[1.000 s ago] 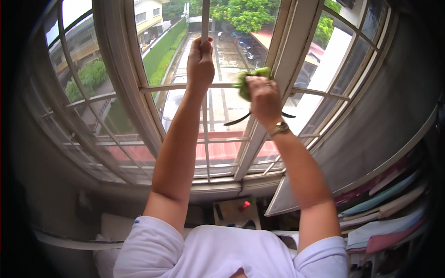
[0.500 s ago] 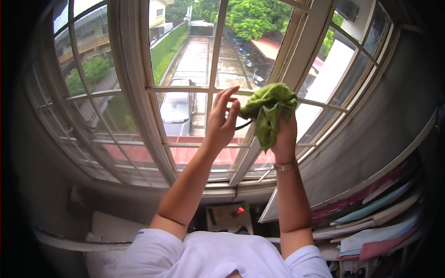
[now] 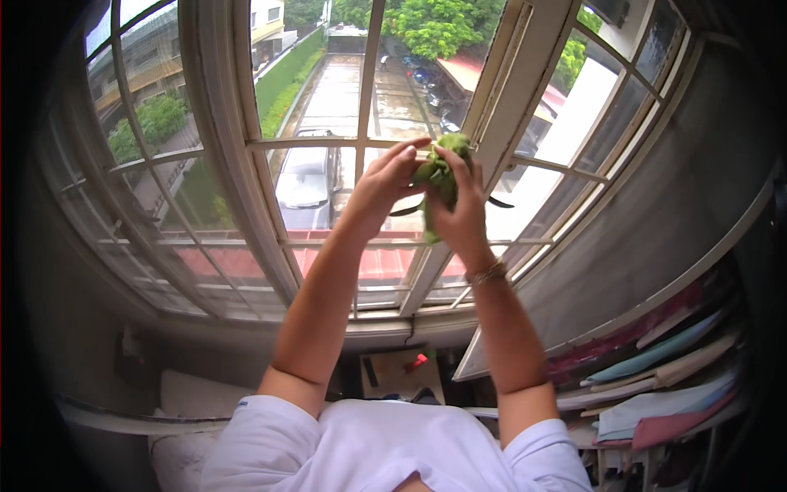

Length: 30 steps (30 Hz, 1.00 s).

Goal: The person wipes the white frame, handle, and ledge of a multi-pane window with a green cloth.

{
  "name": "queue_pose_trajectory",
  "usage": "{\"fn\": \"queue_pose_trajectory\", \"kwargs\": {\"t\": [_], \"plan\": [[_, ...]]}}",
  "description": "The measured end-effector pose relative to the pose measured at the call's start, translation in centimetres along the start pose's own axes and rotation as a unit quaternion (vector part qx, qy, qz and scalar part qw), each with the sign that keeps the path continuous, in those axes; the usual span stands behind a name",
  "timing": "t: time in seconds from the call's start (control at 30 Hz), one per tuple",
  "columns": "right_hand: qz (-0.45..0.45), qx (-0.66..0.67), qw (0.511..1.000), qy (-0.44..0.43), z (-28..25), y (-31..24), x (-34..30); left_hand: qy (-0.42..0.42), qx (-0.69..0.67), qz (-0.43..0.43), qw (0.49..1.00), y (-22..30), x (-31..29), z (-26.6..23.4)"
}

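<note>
We count one green cloth (image 3: 436,174) bunched in one right hand (image 3: 464,209), one left hand (image 3: 382,184) half-curled at its left edge, grip unclear.

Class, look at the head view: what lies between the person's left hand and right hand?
In the head view, a bunched green cloth lies between the left hand and the right hand, which holds it.
</note>
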State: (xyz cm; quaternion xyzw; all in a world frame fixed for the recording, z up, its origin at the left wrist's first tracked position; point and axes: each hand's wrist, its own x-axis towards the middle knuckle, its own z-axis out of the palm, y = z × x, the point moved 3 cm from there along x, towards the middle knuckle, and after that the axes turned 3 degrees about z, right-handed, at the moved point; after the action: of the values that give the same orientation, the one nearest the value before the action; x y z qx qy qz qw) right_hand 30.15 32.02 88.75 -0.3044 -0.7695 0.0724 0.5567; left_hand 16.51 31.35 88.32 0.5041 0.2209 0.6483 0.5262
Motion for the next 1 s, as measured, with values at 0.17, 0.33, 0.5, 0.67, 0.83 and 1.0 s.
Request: {"fn": "queue_pose_trajectory", "kwargs": {"t": [0.17, 0.33, 0.5, 0.67, 0.83, 1.0], "plan": [[-0.144, -0.354, 0.921, 0.076, -1.5, -0.5, 6.3, 0.174, 0.355, 0.291, 0.871, 3.5, 1.7, -1.7], [-0.237, -0.616, 0.745, -0.101, 0.4, 2.3, 7.2, 0.287, 0.497, 0.354, 0.739, 4.4, 2.7, -1.3], [-0.161, -0.557, 0.812, -0.069, 1.2, 2.5, 6.8, 0.271, 0.436, 0.339, 0.788, 4.1, 3.1, -2.6], [-0.09, -0.274, 0.954, -0.086, 10.0, 0.7, 2.6, 0.243, 0.397, 0.251, 0.849, 4.1, 3.9, -3.6], [-0.127, -0.141, 0.981, -0.028, 14.2, -3.1, -2.1, 0.157, 0.299, 0.186, 0.923, 4.1, 4.5, -6.9], [-0.085, -0.265, 0.948, 0.154, 4.0, -1.2, 2.1, 0.138, 0.25, 0.117, 0.951, 4.8, 3.4, -6.0]]}}
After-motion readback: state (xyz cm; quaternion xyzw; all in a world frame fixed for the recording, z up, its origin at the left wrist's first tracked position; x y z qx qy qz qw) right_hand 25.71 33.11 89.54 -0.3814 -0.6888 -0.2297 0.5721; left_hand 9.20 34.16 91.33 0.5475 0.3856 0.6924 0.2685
